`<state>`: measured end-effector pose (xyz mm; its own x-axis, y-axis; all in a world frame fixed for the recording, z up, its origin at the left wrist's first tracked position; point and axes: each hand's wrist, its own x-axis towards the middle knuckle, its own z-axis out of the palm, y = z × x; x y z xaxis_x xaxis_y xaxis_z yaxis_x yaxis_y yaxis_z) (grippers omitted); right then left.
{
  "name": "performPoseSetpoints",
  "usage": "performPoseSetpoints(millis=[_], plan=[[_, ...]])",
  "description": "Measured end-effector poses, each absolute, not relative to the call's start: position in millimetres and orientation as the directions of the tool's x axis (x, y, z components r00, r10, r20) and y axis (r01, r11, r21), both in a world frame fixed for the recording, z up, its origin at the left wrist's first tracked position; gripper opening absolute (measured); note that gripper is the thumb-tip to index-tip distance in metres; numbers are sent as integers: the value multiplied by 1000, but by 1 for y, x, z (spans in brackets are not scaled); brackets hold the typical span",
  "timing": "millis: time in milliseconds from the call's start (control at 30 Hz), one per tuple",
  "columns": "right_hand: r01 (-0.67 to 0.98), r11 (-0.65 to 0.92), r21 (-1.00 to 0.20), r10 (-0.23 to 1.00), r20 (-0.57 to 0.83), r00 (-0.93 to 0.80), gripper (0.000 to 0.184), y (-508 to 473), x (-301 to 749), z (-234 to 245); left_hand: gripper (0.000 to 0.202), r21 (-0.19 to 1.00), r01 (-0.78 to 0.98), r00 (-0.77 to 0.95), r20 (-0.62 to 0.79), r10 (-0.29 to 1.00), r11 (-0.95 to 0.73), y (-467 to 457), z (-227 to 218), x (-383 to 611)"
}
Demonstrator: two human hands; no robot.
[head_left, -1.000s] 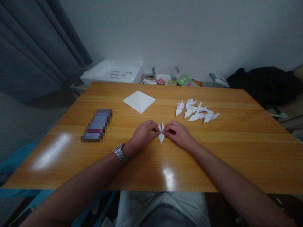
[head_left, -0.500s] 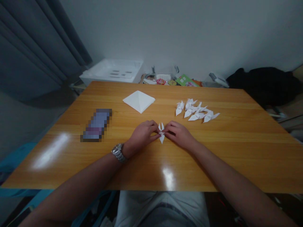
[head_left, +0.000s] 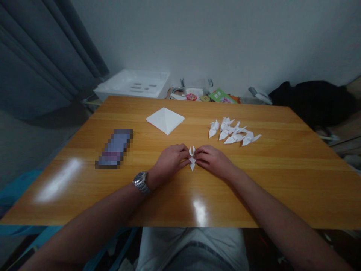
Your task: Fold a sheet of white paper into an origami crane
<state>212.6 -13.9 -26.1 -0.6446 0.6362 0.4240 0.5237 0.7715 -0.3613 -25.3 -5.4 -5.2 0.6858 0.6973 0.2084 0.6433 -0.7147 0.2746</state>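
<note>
Between my two hands is a small white folded paper crane (head_left: 192,159), low over the table's middle, with two narrow points away from me and one wider point toward me. My left hand (head_left: 174,159), with a metal watch on its wrist, pinches the crane's left side. On the opposite side my right hand (head_left: 212,160) pinches it too, fingertips closed on the paper. The fingers cover the crane's sides. Beyond my right hand lie several finished white paper cranes (head_left: 233,132) in a loose group. A stack of white paper squares (head_left: 165,121) lies beyond my left hand.
A blurred-out phone (head_left: 114,149) lies on the left of the wooden table (head_left: 135,210). Behind the far edge are a white tray-like box (head_left: 132,84), a green booklet (head_left: 222,96) and small clutter. A dark cloth heap (head_left: 313,98) sits at the right.
Both hands keep hold of the paper crane in nearly the same spot. My right fingers have shifted slightly on its right side. Nothing else on the table has moved.
</note>
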Motion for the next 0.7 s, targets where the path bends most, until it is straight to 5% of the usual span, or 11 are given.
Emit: performPoseSetpoints(millis=[700], plan=[[565,757,-328,653,402,-642,20,-16,211,-29,22,179,567,789,164,592,-804,-5,6,-34]])
